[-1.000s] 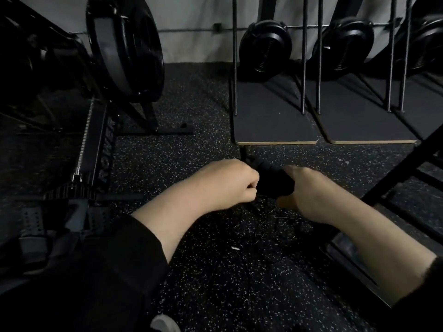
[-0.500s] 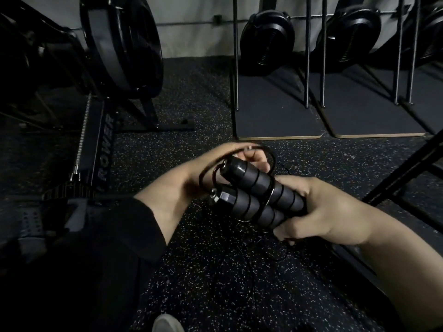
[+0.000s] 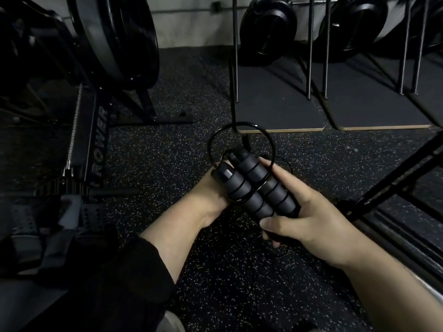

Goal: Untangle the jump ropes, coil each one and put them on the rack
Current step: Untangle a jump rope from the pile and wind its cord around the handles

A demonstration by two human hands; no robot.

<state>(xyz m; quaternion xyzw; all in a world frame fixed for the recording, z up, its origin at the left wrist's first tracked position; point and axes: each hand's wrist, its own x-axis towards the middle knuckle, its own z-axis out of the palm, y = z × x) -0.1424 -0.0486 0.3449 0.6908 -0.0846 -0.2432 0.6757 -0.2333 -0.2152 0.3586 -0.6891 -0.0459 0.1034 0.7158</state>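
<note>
Closest in, a black sleeve [image 3: 115, 279] covers the left forearm, and the bare right forearm comes in from the lower right. The right hand [image 3: 309, 212] is wrapped around two black ribbed foam jump-rope handles [image 3: 259, 188], which lie side by side, touching, tilted up and to the left; its thumb presses across their lower end and its fingers curl over the far side, so the grip is clamped firmly on the pair. The left hand [image 3: 211, 188] sits behind and under the upper part of the handles, fingers curled against them, holding the same bundle from the other side. A thin black rope cord [image 3: 239, 130] is wound in a few turns around the middle of the handles and rises in a round loop above their top ends; more slack cord trails below the hands onto the black speckled rubber floor [image 3: 167, 152], hard to trace against the dark surface. To the left stands a black rowing machine [image 3: 96, 130] with its long rail and large round flywheel housing. To the right, a slanted black metal frame [image 3: 395, 173] crosses the edge of view. Farther back, dark flat mats with pale edges [image 3: 275, 111] stand upright between thin metal posts, and behind them more black round flywheel housings [image 3: 268, 29] line the pale wall.
</note>
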